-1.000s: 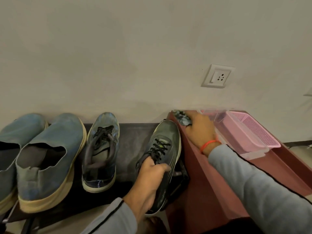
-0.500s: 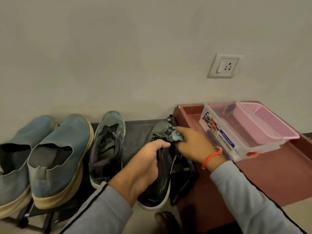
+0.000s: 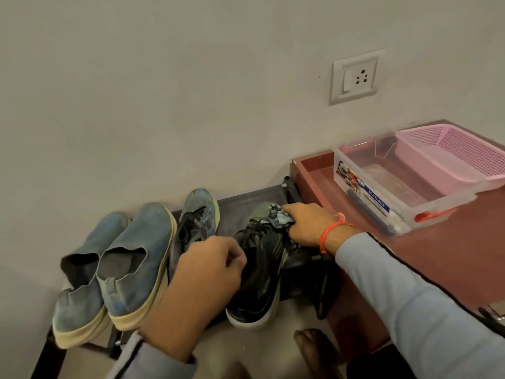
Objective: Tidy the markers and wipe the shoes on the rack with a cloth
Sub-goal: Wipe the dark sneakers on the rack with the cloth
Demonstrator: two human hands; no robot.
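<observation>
A home entryway: worn shoes (image 3: pixel 131 258) on a low rack (image 3: pixel 240 203) below a wall socket (image 3: pixel 355 76).

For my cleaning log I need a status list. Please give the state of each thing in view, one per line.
Dark sneaker with black laces: on the rack, gripped by left hand.
Crumpled grey-blue cloth: held by right hand, pressed on the sneaker.
Clear plastic box: open, no lid.
Pink mesh basket: sits in the box.
Blue slip-on shoes: on the rack, untouched.
</observation>
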